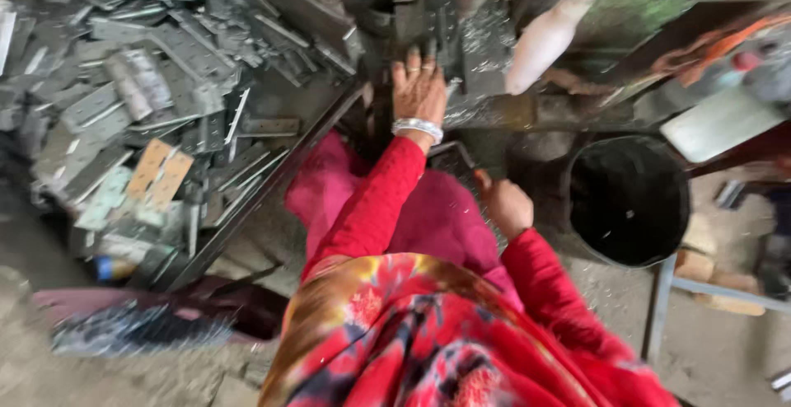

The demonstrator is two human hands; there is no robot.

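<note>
My left hand [418, 86], with rings and white bangles at the wrist, reaches forward to the machine [461, 53]. Its fingers lie together on a dark metal piece [441, 32] on the machine bed and hold it down. My right hand [504, 205] hangs lower, above my lap, curled into a fist with the thumb up. I see nothing clearly in it, though a thin bent metal rod [457, 152] lies just beyond it. Both arms wear red sleeves. The picture is blurred.
A big heap of grey metal plates [148, 86] fills the left, bounded by a slanted dark bar [272, 184]. A whitish wrapped lever [544, 36] sticks out over the machine. At the right stands a black bucket [630, 201], next to a blue-grey frame leg [659, 308].
</note>
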